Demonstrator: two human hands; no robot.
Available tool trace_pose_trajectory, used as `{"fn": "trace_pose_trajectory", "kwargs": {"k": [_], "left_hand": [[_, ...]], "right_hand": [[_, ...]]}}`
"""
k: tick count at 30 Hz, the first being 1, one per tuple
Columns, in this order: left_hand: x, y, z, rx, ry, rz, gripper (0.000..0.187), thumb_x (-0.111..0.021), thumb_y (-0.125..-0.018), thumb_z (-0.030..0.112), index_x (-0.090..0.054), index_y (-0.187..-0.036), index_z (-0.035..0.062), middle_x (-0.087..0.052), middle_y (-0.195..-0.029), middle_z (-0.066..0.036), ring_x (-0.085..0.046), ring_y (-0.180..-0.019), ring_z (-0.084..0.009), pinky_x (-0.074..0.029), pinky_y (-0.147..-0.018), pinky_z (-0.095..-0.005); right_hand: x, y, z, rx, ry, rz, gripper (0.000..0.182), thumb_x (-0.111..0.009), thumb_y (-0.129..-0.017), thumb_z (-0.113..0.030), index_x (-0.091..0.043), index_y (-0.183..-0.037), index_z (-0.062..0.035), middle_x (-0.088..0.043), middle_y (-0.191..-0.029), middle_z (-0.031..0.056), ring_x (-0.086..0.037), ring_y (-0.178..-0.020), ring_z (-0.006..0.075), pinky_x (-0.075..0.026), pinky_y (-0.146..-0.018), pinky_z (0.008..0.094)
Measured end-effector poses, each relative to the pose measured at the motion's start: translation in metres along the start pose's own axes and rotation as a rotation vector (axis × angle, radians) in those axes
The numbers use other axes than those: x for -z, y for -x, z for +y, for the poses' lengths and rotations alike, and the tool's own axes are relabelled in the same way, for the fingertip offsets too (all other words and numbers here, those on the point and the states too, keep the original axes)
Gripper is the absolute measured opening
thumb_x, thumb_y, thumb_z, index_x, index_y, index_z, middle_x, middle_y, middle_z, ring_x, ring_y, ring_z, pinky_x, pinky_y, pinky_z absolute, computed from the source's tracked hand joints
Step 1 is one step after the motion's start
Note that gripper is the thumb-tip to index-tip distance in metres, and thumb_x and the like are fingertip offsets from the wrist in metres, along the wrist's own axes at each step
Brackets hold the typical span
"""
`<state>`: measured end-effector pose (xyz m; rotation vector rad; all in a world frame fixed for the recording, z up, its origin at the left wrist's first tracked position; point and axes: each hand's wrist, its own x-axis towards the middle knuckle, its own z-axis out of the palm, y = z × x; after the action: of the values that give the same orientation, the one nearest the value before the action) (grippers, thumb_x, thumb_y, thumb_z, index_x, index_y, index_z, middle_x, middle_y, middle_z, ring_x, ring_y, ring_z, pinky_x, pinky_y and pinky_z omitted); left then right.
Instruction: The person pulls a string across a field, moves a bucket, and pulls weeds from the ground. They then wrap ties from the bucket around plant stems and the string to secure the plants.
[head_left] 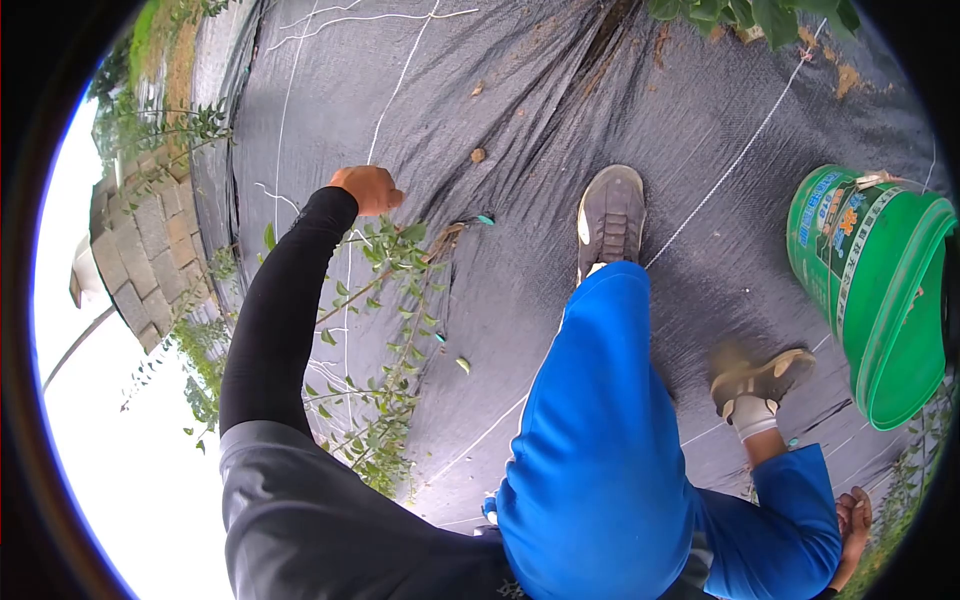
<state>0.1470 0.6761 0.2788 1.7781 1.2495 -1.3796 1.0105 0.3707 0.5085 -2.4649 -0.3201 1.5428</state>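
Note:
My left hand (368,190), at the end of a black sleeve, is closed in a fist over the dark ground sheet. A white string (405,75) runs up to its knuckles, but whether the fingers hold it is unclear. Just below the fist are the leafy branches (395,265) of a thin plant. Near the lower right edge, beside my blue trouser leg, my right hand (852,530) shows partly, with its fingers curled in. Anything inside either hand is hidden.
A green bucket (900,290) lies tilted at the right, beyond my shoes (612,215). Black ground sheet (540,330) with creases and white strings spreads around my feet. More leaves (760,15) hang at the top right; a block wall (150,245) stands at the left.

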Motion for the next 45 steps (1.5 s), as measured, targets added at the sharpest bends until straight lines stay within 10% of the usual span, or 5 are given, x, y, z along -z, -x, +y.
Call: {"fn": "trace_pose_trajectory", "kwargs": {"k": [23,31,45], "left_hand": [[0.006,0.007,0.042,0.344,0.136,-0.323,0.053,-0.049,-0.085,0.05,-0.065,-0.099,0.001,-0.063,-0.104,-0.015,-0.06,-0.099,-0.0305,-0.048,-0.078,-0.0429],[0.009,0.002,0.033,0.34,0.239,-0.302,0.033,-0.049,-0.074,0.023,-0.067,-0.08,-0.004,-0.066,-0.077,-0.017,-0.065,-0.078,-0.0309,-0.049,-0.069,-0.0431],[0.031,0.007,0.024,0.247,0.298,-0.23,0.034,-0.054,-0.077,0.029,-0.063,-0.069,-0.0029,-0.051,-0.051,-0.009,-0.049,-0.041,-0.0191,-0.038,-0.042,-0.0333]], "right_hand": [[-0.004,0.001,-0.002,-0.038,-0.045,0.057,0.04,-0.055,-0.091,-0.031,-0.051,-0.121,-0.0051,-0.061,-0.092,0.0016,-0.057,-0.075,0.0085,-0.044,-0.069,0.0216],[-0.014,0.006,-0.01,-0.043,-0.046,0.081,0.04,-0.055,-0.091,-0.03,-0.051,-0.121,-0.0037,-0.061,-0.092,0.0036,-0.056,-0.077,0.0093,-0.044,-0.071,0.0222],[-0.017,0.009,-0.01,0.02,-0.032,0.039,0.04,-0.054,-0.091,-0.029,-0.05,-0.12,-0.0013,-0.06,-0.092,0.0048,-0.056,-0.077,0.0103,-0.045,-0.072,0.0235]]}}
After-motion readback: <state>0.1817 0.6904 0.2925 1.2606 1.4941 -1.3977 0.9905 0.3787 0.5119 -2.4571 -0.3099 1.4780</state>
